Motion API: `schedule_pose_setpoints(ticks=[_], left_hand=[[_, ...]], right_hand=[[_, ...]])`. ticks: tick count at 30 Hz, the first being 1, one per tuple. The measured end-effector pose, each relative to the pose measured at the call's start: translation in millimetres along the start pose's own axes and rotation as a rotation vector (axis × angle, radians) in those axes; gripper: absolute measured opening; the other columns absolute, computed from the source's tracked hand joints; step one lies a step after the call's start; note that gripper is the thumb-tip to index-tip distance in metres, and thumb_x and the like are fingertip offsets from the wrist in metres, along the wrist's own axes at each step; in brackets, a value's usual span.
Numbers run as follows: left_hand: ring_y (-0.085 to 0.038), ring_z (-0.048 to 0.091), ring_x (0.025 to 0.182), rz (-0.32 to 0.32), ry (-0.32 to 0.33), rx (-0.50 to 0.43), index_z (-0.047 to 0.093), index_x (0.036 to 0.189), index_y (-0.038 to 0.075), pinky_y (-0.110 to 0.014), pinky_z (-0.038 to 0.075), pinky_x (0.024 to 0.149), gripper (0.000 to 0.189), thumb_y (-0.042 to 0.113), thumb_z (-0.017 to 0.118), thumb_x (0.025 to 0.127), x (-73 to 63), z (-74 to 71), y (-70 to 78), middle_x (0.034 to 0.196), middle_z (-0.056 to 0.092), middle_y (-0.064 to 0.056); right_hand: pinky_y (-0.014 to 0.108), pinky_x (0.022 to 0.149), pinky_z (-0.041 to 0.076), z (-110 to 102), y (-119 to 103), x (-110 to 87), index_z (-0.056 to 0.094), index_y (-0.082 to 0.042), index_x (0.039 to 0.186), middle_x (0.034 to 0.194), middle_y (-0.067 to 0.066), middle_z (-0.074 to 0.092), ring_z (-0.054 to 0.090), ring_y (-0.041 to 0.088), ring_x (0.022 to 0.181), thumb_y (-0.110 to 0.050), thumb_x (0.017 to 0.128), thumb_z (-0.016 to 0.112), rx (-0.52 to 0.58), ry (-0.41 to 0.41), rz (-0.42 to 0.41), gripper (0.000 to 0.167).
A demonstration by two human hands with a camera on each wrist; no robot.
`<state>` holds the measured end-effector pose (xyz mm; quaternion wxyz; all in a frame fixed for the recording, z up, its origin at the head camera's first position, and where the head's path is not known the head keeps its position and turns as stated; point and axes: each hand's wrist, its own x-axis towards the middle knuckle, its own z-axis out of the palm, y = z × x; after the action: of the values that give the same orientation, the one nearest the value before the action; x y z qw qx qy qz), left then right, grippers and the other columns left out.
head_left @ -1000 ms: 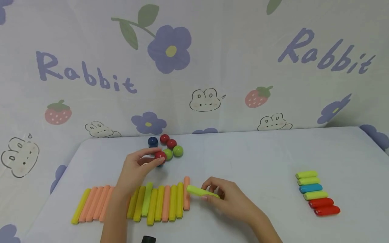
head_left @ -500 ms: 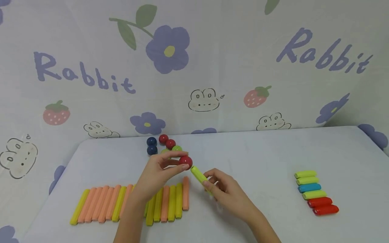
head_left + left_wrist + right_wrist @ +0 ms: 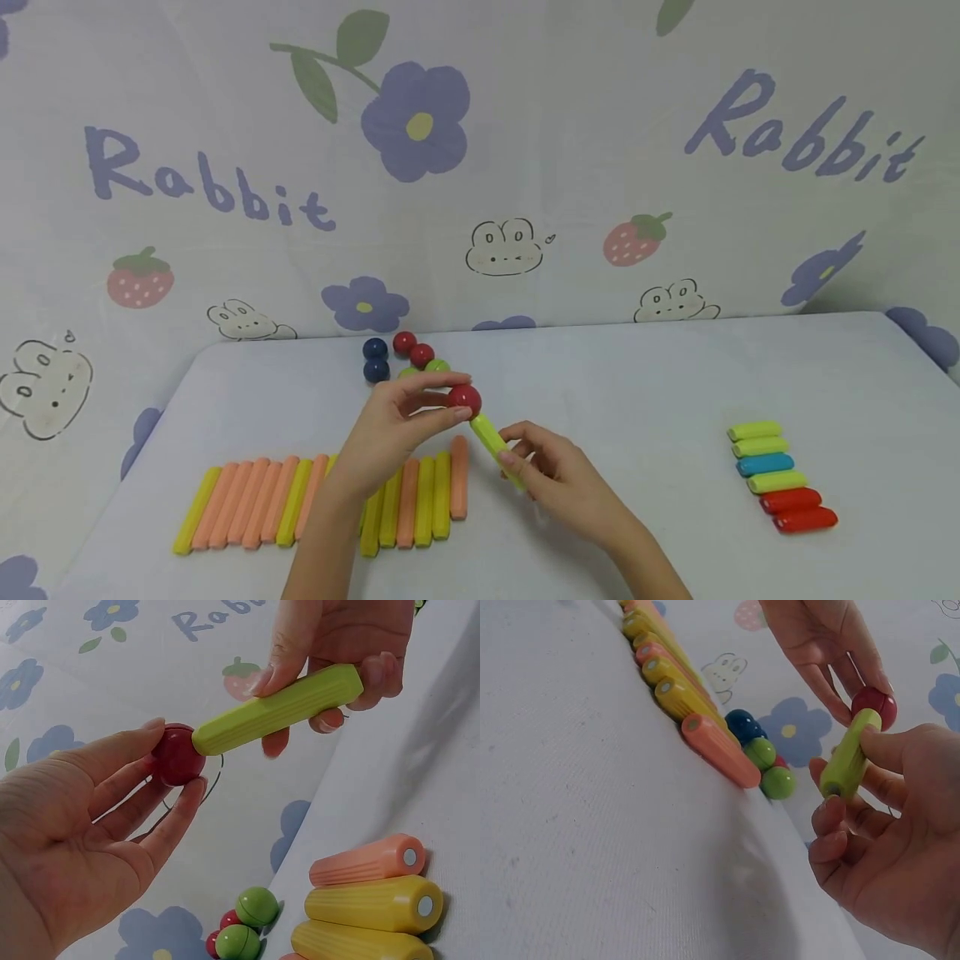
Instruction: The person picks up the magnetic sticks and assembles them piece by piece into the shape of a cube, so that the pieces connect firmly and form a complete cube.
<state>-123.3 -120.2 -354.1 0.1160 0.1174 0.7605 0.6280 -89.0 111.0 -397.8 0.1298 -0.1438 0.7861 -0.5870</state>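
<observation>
My left hand (image 3: 393, 429) pinches a red ball (image 3: 465, 401) between thumb and fingers, above the table. My right hand (image 3: 562, 475) holds a yellow-green magnetic rod (image 3: 489, 437) at a slant, its upper end against the ball. In the left wrist view the ribbed rod (image 3: 277, 709) meets the side of the red ball (image 3: 178, 754). From the right wrist, the near end of the rod (image 3: 834, 787) shows a small grey disc, and thumb and fingers grip its sides.
A row of orange and yellow rods (image 3: 258, 500) lies at the left front. Behind my left hand sit blue balls (image 3: 376, 370), red balls (image 3: 422, 355) and green balls (image 3: 437, 366). Several short rods, yellow-green, blue (image 3: 765, 464) and red (image 3: 805, 520), lie at the right.
My left hand has carried the red ball rightward from the ball cluster to the rod. My right hand has tilted the rod upward, and its end now meets the ball.
</observation>
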Motion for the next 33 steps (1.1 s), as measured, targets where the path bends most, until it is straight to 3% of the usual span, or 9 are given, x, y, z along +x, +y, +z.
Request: schedule_pose_setpoints(ticks=[5, 8, 14, 17, 20, 23, 29, 33], left_hand=[[-0.027, 0.068, 0.122, 0.000, -0.004, 0.001, 0.068, 0.138, 0.006, -0.039, 0.056, 0.105, 0.038, 0.015, 0.073, 0.100, 0.3, -1.3, -0.7, 0.138, 0.066, -0.014], [-0.027, 0.067, 0.125, -0.003, 0.033, 0.020, 0.068, 0.139, 0.008, -0.043, 0.053, 0.110, 0.039, 0.016, 0.072, 0.101, 0.1, -6.7, -3.2, 0.142, 0.065, -0.012], [-0.032, 0.068, 0.123, -0.079, 0.207, 0.024, 0.064, 0.143, 0.007, -0.040, 0.052, 0.111, 0.039, 0.015, 0.067, 0.105, -2.4, -25.2, -8.9, 0.148, 0.060, -0.010], [-0.032, 0.065, 0.122, -0.136, 0.304, 0.032, 0.061, 0.147, 0.008, -0.030, 0.055, 0.104, 0.042, 0.015, 0.065, 0.106, -3.9, -32.2, -11.7, 0.153, 0.054, -0.010], [-0.033, 0.062, 0.125, -0.178, 0.362, 0.050, 0.056, 0.151, 0.007, -0.018, 0.056, 0.092, 0.046, 0.016, 0.063, 0.107, -3.2, -35.9, -16.6, 0.158, 0.050, -0.012], [-0.033, 0.062, 0.123, -0.229, 0.385, 0.069, 0.054, 0.153, 0.007, -0.016, 0.054, 0.086, 0.048, 0.017, 0.063, 0.107, -0.6, -38.4, -25.8, 0.159, 0.049, -0.012], [-0.023, 0.060, 0.091, -0.305, 0.378, 0.118, 0.058, 0.150, 0.007, -0.026, 0.049, 0.076, 0.047, 0.019, 0.066, 0.105, 4.0, -40.1, -44.5, 0.149, 0.053, -0.018], [-0.019, 0.057, 0.084, -0.322, 0.360, 0.168, 0.059, 0.148, 0.005, -0.023, 0.048, 0.071, 0.047, 0.017, 0.068, 0.103, 5.8, -38.6, -50.6, 0.146, 0.053, -0.021]], right_hand=[[0.020, 0.056, 0.040, 0, 0, -0.7, 0.068, -0.002, 0.129, 0.095, 0.009, 0.068, 0.051, 0.012, 0.067, -0.020, 0.107, 0.063, 0.010, -0.029, -0.018, 0.029], [0.020, 0.055, 0.041, -1, -1, -0.5, 0.068, -0.003, 0.128, 0.095, 0.008, 0.066, 0.050, 0.012, 0.067, -0.020, 0.106, 0.064, -0.001, -0.010, -0.008, 0.027], [0.021, 0.055, 0.041, -2, -3, 0.1, 0.067, -0.006, 0.127, 0.096, 0.007, 0.063, 0.050, 0.014, 0.069, -0.020, 0.106, 0.064, -0.023, 0.040, 0.039, 0.026], [0.021, 0.056, 0.042, -1, -5, -0.2, 0.066, -0.007, 0.129, 0.099, 0.008, 0.063, 0.051, 0.017, 0.070, -0.019, 0.106, 0.064, -0.007, 0.066, 0.063, 0.026], [0.021, 0.058, 0.046, 0, -6, -0.3, 0.065, -0.008, 0.130, 0.104, 0.009, 0.065, 0.054, 0.020, 0.071, -0.018, 0.105, 0.064, 0.014, 0.103, 0.093, 0.026], [0.022, 0.062, 0.049, 0, -6, 0.1, 0.064, -0.009, 0.130, 0.108, 0.010, 0.065, 0.058, 0.022, 0.073, -0.015, 0.105, 0.065, 0.040, 0.141, 0.110, 0.026], [0.021, 0.064, 0.049, -1, -6, 0.5, 0.063, -0.005, 0.130, 0.109, 0.013, 0.066, 0.060, 0.021, 0.073, -0.011, 0.105, 0.063, 0.131, 0.195, 0.103, 0.025], [0.021, 0.066, 0.049, -3, -6, 0.2, 0.062, -0.004, 0.131, 0.111, 0.016, 0.065, 0.059, 0.019, 0.075, -0.010, 0.106, 0.061, 0.178, 0.223, 0.108, 0.026]])
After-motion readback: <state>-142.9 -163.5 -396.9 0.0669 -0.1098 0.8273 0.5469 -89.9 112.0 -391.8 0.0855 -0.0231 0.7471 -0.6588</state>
